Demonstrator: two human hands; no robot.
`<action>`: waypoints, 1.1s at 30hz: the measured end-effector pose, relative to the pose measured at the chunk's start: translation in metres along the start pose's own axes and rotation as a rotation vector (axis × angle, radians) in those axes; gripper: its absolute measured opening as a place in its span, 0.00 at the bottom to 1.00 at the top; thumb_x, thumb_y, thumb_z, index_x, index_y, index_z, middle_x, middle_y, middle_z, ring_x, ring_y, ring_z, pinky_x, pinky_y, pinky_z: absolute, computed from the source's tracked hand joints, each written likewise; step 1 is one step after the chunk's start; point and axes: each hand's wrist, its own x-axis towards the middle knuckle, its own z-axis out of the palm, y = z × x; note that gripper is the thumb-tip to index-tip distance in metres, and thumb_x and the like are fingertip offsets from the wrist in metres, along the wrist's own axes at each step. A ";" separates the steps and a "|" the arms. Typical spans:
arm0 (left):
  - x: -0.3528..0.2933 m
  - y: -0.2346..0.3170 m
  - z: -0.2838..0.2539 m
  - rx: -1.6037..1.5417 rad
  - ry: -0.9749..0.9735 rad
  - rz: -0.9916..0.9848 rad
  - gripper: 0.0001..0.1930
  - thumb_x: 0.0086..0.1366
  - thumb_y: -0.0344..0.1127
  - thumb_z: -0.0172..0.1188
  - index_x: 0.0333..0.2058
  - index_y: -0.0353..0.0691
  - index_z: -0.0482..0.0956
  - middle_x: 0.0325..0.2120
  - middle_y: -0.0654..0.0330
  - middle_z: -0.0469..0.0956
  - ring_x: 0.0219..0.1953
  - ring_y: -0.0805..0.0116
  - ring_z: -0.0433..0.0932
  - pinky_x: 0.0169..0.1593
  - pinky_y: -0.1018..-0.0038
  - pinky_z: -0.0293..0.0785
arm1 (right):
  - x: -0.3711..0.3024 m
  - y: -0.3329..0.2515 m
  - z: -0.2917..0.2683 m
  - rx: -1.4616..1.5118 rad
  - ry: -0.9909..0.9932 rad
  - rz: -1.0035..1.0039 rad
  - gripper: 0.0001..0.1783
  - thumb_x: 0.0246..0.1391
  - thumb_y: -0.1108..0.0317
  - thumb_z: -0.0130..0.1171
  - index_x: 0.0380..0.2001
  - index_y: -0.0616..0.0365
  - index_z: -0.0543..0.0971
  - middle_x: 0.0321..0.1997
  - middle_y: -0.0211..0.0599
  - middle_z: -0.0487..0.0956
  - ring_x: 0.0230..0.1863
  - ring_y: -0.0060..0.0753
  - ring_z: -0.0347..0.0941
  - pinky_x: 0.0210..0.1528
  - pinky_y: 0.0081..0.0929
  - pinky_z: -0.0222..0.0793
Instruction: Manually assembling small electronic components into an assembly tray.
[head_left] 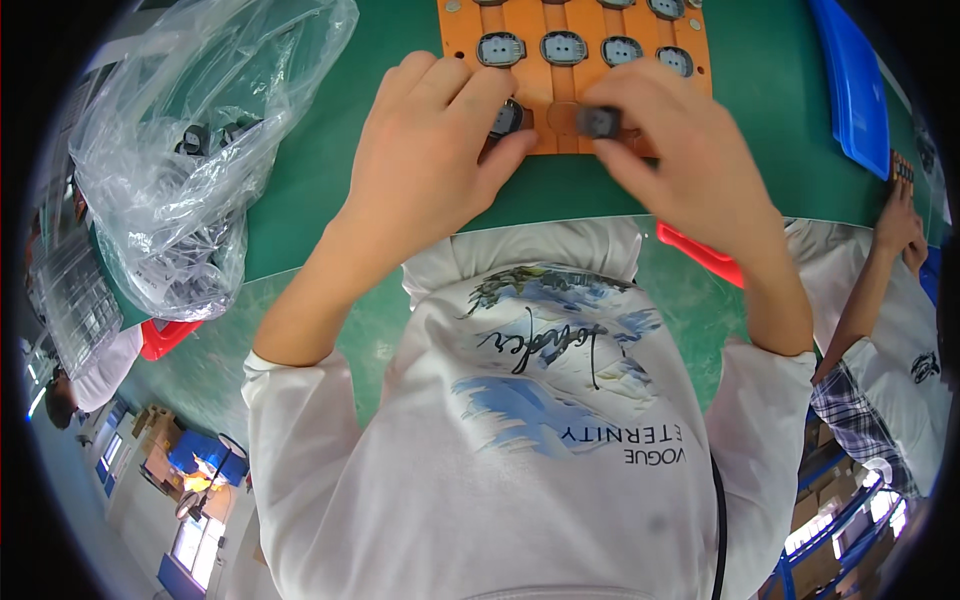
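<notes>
An orange tray [545, 95] with rows of recesses lies at the far edge of my reach, several holding oval grey-and-black plastic parts [563, 47]. My left hand [425, 150] is closed at the tray's near left corner, thumb and fingertips round a dark oval part [507, 119]; whether that part rests in its recess I cannot tell. Between thumb and fingers of my right hand [690, 155] is a small black plastic piece [600, 122], slightly smeared by motion, above the near row beside a bare round recess [564, 118].
On the green table [310, 190], a clear plastic bag [190, 170] with dark parts stands at left. A blue bin [850, 85] lies at right. Beyond it, another person's hands [900, 225] are at a similar orange tray [903, 167]. Red stool-like pieces [700, 252] show below the table edge.
</notes>
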 end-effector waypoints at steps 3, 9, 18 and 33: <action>0.002 -0.008 -0.002 -0.045 0.085 0.101 0.17 0.49 0.28 0.69 0.40 0.40 0.79 0.35 0.59 0.76 0.38 0.56 0.73 0.43 0.64 0.72 | 0.004 0.002 0.009 -0.082 0.052 -0.148 0.16 0.48 0.75 0.64 0.43 0.57 0.78 0.43 0.36 0.75 0.37 0.40 0.76 0.40 0.33 0.73; 0.000 -0.013 -0.002 -0.170 0.016 0.193 0.18 0.49 0.23 0.68 0.42 0.38 0.81 0.39 0.59 0.78 0.42 0.56 0.75 0.44 0.66 0.75 | 0.002 0.004 0.011 -0.146 0.048 -0.051 0.16 0.49 0.65 0.66 0.42 0.53 0.76 0.41 0.35 0.74 0.43 0.41 0.75 0.40 0.38 0.73; 0.003 -0.011 -0.009 -0.095 -0.062 0.162 0.17 0.49 0.25 0.70 0.42 0.38 0.83 0.34 0.60 0.74 0.40 0.59 0.73 0.43 0.67 0.74 | 0.010 -0.001 -0.008 -0.109 -0.015 -0.080 0.20 0.50 0.67 0.66 0.48 0.55 0.78 0.42 0.36 0.75 0.41 0.40 0.74 0.42 0.34 0.71; -0.029 -0.152 -0.159 0.279 0.052 -0.544 0.15 0.66 0.41 0.60 0.45 0.39 0.84 0.35 0.53 0.84 0.38 0.65 0.81 0.44 0.72 0.74 | 0.019 0.010 -0.007 -0.141 -0.179 -0.189 0.18 0.48 0.72 0.65 0.45 0.57 0.76 0.39 0.37 0.72 0.38 0.42 0.75 0.41 0.34 0.71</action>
